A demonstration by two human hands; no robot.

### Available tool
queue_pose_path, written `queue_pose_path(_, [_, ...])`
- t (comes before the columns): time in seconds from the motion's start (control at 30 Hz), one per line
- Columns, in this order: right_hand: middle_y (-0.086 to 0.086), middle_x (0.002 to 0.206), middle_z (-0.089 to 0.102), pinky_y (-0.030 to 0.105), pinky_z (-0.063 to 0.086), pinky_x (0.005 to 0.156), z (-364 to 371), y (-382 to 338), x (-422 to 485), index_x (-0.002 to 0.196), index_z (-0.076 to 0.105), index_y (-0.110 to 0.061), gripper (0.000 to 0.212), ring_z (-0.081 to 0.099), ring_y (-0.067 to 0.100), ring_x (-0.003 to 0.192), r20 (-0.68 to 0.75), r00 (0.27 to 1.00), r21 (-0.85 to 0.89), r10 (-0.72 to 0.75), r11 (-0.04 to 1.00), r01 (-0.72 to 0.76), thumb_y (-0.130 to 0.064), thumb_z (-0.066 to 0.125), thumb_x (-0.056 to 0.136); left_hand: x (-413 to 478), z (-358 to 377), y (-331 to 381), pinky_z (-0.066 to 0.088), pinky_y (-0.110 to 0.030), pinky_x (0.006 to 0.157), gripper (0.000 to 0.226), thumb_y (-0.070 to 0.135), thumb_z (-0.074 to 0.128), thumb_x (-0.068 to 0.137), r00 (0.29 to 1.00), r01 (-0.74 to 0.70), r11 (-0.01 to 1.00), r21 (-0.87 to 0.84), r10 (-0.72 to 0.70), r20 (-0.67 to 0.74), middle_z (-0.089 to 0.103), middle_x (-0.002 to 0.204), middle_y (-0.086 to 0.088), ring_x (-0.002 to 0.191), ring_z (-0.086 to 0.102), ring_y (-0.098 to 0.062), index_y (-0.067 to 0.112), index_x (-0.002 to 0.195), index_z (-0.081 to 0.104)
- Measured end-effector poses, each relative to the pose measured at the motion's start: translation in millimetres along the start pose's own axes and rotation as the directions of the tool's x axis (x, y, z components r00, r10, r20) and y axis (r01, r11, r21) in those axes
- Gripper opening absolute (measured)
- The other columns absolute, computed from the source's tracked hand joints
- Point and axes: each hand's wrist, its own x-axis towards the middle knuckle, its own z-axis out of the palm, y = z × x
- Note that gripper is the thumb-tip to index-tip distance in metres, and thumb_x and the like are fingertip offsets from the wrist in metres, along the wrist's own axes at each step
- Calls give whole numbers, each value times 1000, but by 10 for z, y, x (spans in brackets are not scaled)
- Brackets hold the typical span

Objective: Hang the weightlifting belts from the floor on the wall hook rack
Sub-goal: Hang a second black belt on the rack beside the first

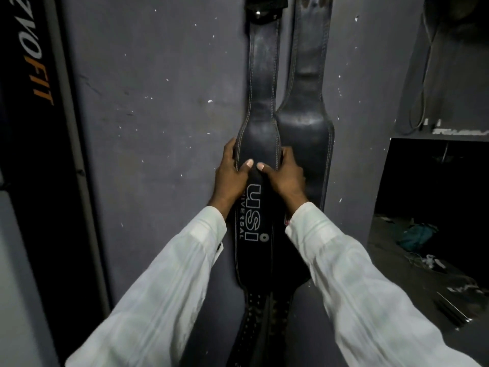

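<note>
Both hands grip the USI belt [264, 128] by its edges, left hand [230, 178] and right hand [287, 178] either side; it hangs against the wall [158, 102]. Just beyond the right hand, a second belt [307, 133] hangs. Probably only straightening remains.

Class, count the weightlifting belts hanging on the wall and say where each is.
2. The USI belt hangs left, gripped by left hand and right hand; the plain belt hangs right, partly behind it. More may be hidden.
</note>
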Motion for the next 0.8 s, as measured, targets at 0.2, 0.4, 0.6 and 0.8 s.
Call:
queue_pose_path(0.2, [10,116,71,39,51,90,190,327,-255,114,56,-22,33,64,37,108,22,998,-141,57,989,-53,-43,63,90,-487,-86,-617,48,-42,108,79,22,66,84,991,83,994,69,-90,99,56,140,8,122,60,-11,39,150,26])
queue_pose_path(0.4, [2,118,72,35,50,98,239,496,-329,117,63,-23,44,66,25,111,151,983,-103,106,991,-91,-35,79,78,-577,-101,-755,49,-45,107,66,10,68,86,980,135,990,-24,-130,151,61,132,0,121,62,-17,32,139,36])
queue_pose_path(0.6, [0,115,73,31,48,89,384,580,-460,117,63,-28,36,65,28,109,47,990,-95,135,987,-130,-38,73,83,-618,-37,-752,55,-36,98,57,5,68,84,986,169,981,91,-169,-3,68,120,-1,107,67,-16,24,133,45])
queue_pose_path(0.8, [5,118,68,38,52,93,513,802,-726,116,60,-22,49,64,27,110,100,984,-179,146,976,-126,-32,82,73,-814,-191,-1081,49,-43,106,70,18,74,77,948,244,970,-17,-235,215,63,127,-13,119,63,-26,17,136,37])
